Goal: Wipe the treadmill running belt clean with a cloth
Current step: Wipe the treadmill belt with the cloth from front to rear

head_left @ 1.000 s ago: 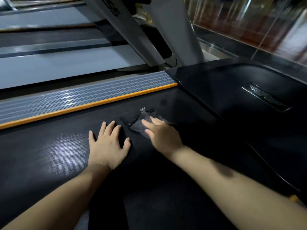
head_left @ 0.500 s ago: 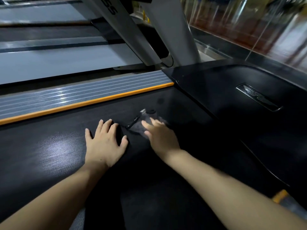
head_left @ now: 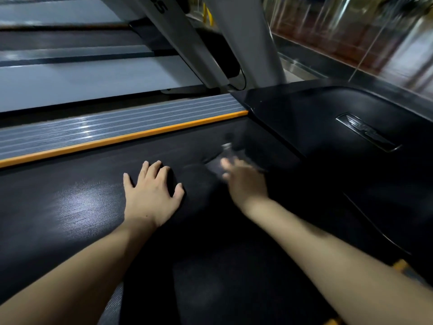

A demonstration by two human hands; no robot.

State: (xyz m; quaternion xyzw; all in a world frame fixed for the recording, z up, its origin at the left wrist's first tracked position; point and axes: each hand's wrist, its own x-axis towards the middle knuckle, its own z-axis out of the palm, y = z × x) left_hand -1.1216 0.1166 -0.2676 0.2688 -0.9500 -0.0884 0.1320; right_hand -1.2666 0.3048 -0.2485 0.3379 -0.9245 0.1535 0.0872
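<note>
My right hand (head_left: 243, 181) presses flat on the cloth (head_left: 225, 160), fingers straight but blurred. The cloth lies on the belt (head_left: 77, 205), beside the motor cover (head_left: 328, 127). My left hand (head_left: 152, 193) rests released, flat on the belt.
</note>
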